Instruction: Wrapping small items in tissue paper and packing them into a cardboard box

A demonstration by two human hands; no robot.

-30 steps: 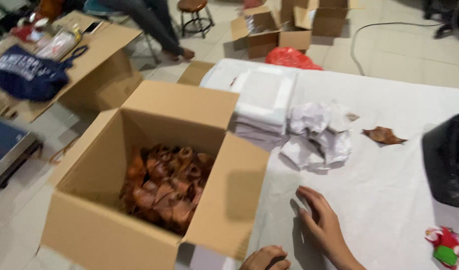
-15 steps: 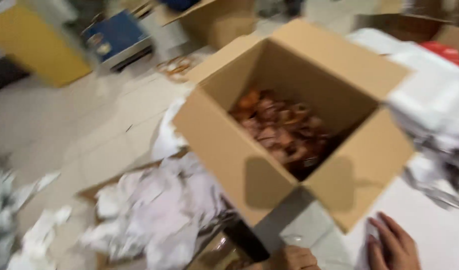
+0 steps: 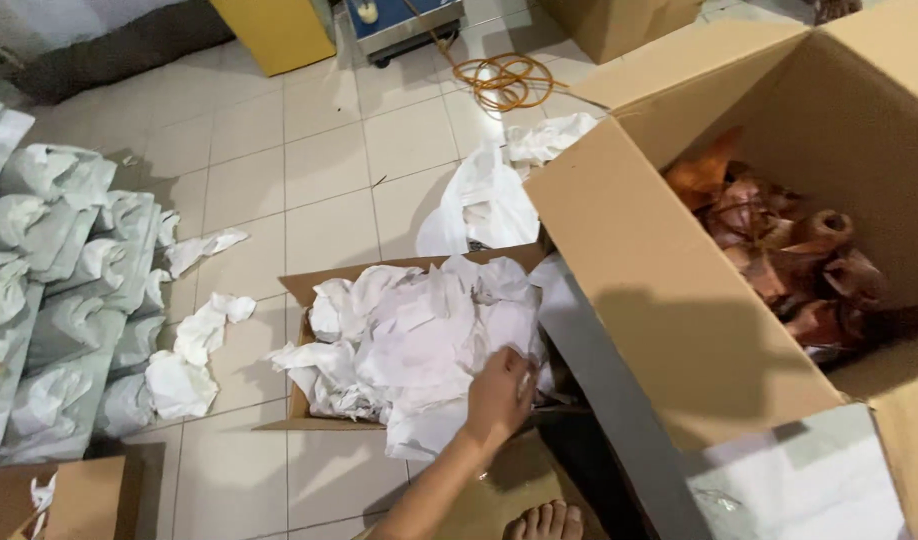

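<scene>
My left hand (image 3: 499,395) reaches down to a low cardboard tray (image 3: 301,290) on the floor, which is piled with crumpled white paper (image 3: 419,335). Its fingers curl into the paper at the pile's right edge. My right hand is out of view. To the right, on a white table (image 3: 799,480), stands a large open cardboard box (image 3: 659,290) holding several brown, shiny wrapped pieces (image 3: 779,250). My bare toes (image 3: 545,520) show at the bottom edge.
Loose white paper scraps (image 3: 194,350) lie on the tiled floor. Stacks of grey-white wrapped bundles (image 3: 59,290) fill the left side. An orange coiled cable (image 3: 504,80) and a blue scale (image 3: 399,20) sit at the back. A small box (image 3: 69,500) is at the lower left.
The view has swung left and down, from the table and box to the floor. My left hand has gone from the table edge down into the paper pile, and my right hand has left the view.
</scene>
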